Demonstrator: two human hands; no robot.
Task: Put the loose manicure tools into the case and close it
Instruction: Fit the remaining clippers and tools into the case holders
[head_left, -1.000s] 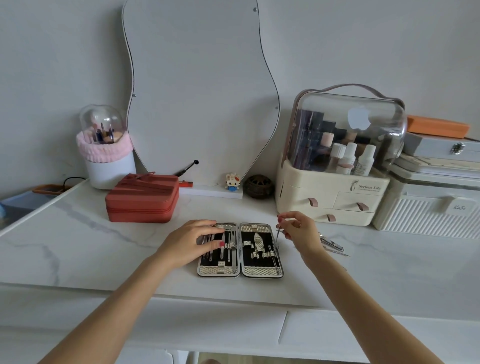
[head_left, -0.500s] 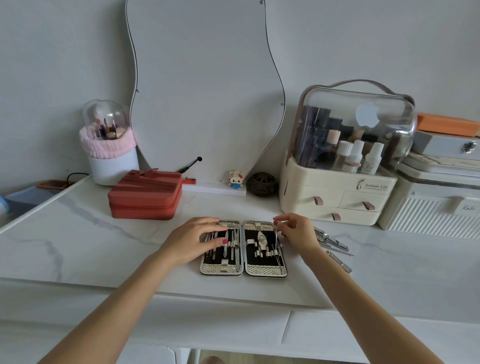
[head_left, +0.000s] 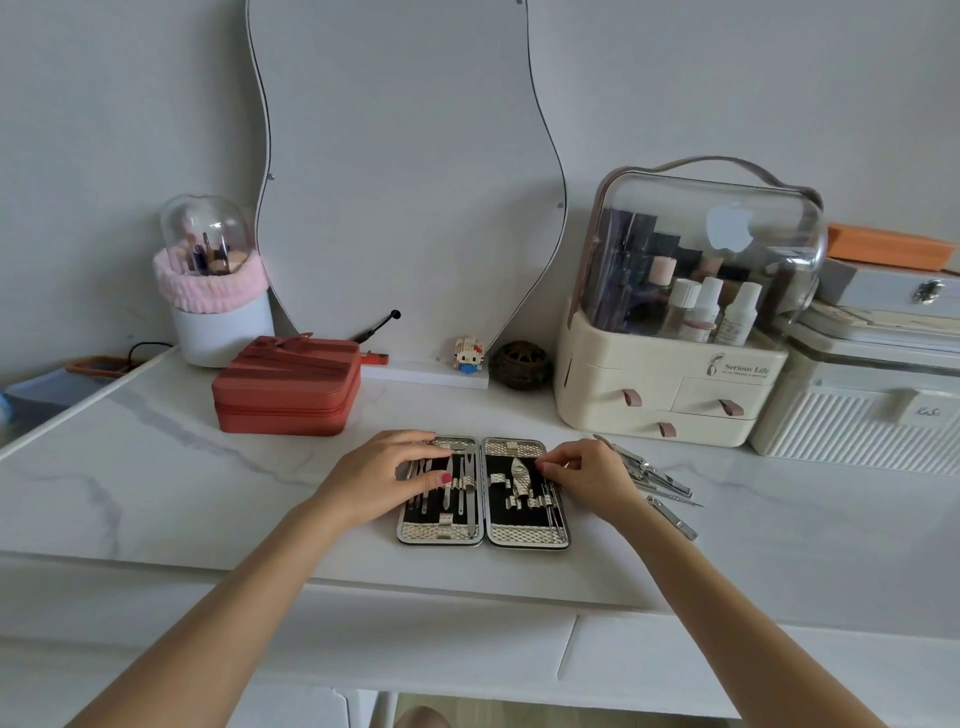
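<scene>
The manicure case (head_left: 524, 535) lies open and flat on the white marble table (head_left: 156, 493), with several metal tools strapped into its two black halves. My left hand (head_left: 384, 478) rests on the left half, fingers fairly straight across the tools. My right hand (head_left: 592, 480) hovers over the right half's outer edge, its fingertips pinching the top end of a thin metal tool (head_left: 554, 512) that lies along that edge. Several loose tools (head_left: 652, 475) lie in a heap just right of my right hand, with a nail clipper (head_left: 672, 517) a little nearer.
A red zipped box (head_left: 285, 387) sits behind and left of the case. A cream cosmetics organiser (head_left: 670, 400) with a clear dome and a white ribbed box (head_left: 857, 421) stand at the back right. A wavy mirror (head_left: 405, 182) leans on the wall.
My right hand has come down and leftward with the thin tool, from above the table onto the case's right half. My left hand has stayed on the left half.
</scene>
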